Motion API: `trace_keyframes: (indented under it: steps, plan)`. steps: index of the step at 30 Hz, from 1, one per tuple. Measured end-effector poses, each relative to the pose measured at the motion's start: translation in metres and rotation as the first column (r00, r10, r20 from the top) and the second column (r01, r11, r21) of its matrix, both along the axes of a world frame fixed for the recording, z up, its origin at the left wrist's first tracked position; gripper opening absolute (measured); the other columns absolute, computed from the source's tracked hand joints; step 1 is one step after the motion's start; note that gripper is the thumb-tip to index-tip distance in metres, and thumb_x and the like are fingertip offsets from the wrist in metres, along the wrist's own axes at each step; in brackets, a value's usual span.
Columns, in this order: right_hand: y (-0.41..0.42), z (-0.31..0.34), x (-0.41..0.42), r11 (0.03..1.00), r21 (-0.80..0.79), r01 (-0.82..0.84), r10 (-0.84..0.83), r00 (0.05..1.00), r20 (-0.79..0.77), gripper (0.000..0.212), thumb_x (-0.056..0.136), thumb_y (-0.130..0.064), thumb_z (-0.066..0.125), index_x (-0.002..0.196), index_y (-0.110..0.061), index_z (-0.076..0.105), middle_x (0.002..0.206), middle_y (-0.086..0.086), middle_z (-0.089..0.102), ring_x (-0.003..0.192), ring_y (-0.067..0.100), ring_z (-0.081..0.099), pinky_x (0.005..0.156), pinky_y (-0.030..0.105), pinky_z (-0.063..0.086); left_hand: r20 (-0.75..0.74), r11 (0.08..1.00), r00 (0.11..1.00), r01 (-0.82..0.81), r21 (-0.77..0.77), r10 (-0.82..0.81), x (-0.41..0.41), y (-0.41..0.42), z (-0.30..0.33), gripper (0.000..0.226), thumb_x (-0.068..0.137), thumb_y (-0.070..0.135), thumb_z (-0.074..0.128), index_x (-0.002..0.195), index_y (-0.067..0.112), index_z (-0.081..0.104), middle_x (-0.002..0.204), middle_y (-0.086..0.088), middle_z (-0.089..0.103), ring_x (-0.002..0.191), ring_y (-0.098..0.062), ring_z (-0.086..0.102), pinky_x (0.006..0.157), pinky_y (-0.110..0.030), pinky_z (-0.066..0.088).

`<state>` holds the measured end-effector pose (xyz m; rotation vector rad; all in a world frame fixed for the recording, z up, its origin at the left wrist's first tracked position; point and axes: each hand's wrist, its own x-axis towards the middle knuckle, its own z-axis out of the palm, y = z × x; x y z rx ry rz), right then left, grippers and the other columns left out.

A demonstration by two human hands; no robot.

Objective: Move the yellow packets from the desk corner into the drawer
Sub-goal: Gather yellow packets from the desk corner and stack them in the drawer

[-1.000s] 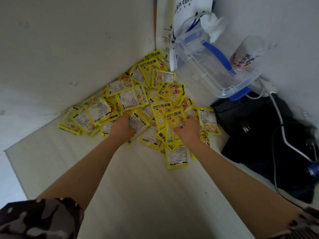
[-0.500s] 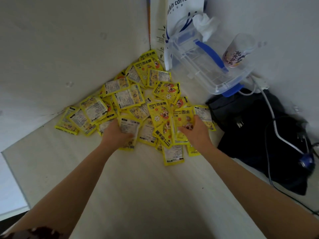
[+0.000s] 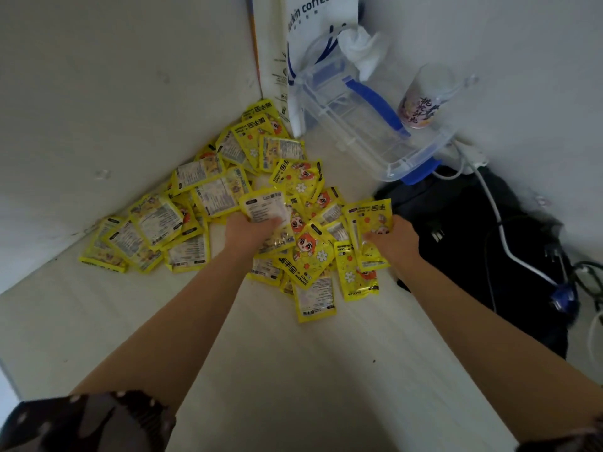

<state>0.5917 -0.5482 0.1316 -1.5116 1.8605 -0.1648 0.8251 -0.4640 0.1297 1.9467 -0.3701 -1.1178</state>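
1. Nearest, two bare forearms reach forward over a pale desk (image 3: 293, 386), with a dark patterned sleeve (image 3: 85, 422) at the lower left.
2. The left hand (image 3: 251, 231) is curled around a yellow packet (image 3: 266, 207) lifted above the pile, its printed back facing up.
3. The right hand (image 3: 396, 241) grips a few packets (image 3: 373, 223) together, fingers closed on them.
4. Beneath and beyond both hands, a heap of yellow packets (image 3: 202, 203) spreads across the desk into the corner where two white walls meet.
5. To the right lies a black bag (image 3: 473, 243) with a white cable (image 3: 492, 207) across it.
6. Farther back sit a clear plastic box (image 3: 368, 132) with a blue handle, a printed cup (image 3: 421, 102) and a white coffee-shop bag (image 3: 313, 24).
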Motion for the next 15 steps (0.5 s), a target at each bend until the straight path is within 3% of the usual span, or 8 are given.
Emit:
trace_keyframes:
  steps: [3, 6, 9, 15]
  plan:
    - [0.003, -0.010, 0.001, 0.998, 0.042, -0.042, 0.046, 0.995, -0.086, 0.046, 0.073, -0.033, 0.077, 0.107, -0.009, 0.057, 0.110, 0.013, 0.064, 0.112, 0.034, 0.053, 0.096, 0.049, 0.044, -0.011, 0.996, 0.998, -0.061, 0.072, 0.062, -0.004, -0.006, -0.010, 0.038, 0.073, 0.023, 0.081, 0.107, 0.009, 0.069, 0.101, -0.010, 0.071, 0.088, -0.025, 0.069, 0.075, -0.038, 0.057]
    - [0.004, -0.016, 0.002, 0.997, 0.062, -0.047, 0.054, 0.991, -0.122, 0.046, 0.078, -0.033, 0.073, 0.113, -0.013, 0.053, 0.119, 0.013, 0.059, 0.118, 0.035, 0.044, 0.094, 0.040, 0.039, -0.049, 0.988, 0.995, -0.084, 0.129, 0.091, -0.004, -0.011, -0.016, 0.043, 0.073, 0.021, 0.082, 0.110, 0.006, 0.066, 0.105, -0.014, 0.070, 0.093, -0.029, 0.068, 0.081, -0.043, 0.057]
    - [0.004, -0.019, 0.004, 0.997, 0.076, -0.031, 0.041, 0.991, -0.128, 0.050, 0.077, -0.037, 0.073, 0.117, -0.017, 0.051, 0.127, 0.016, 0.053, 0.118, 0.036, 0.043, 0.083, 0.037, 0.033, -0.037, 0.987, 0.995, -0.091, 0.135, 0.097, -0.005, -0.014, -0.016, 0.045, 0.073, 0.021, 0.082, 0.111, 0.003, 0.065, 0.105, -0.014, 0.069, 0.093, -0.029, 0.068, 0.077, -0.038, 0.056]
    - [0.004, -0.015, 0.004, 0.992, 0.109, -0.057, 0.075, 0.983, -0.168, 0.049, 0.080, -0.039, 0.071, 0.119, -0.017, 0.050, 0.133, 0.019, 0.041, 0.122, 0.039, 0.036, 0.101, 0.048, 0.037, -0.048, 0.992, 0.994, -0.092, 0.088, 0.097, -0.011, -0.007, -0.014, 0.027, 0.078, 0.019, 0.077, 0.098, 0.009, 0.062, 0.094, -0.009, 0.065, 0.082, -0.024, 0.063, 0.071, -0.033, 0.051]
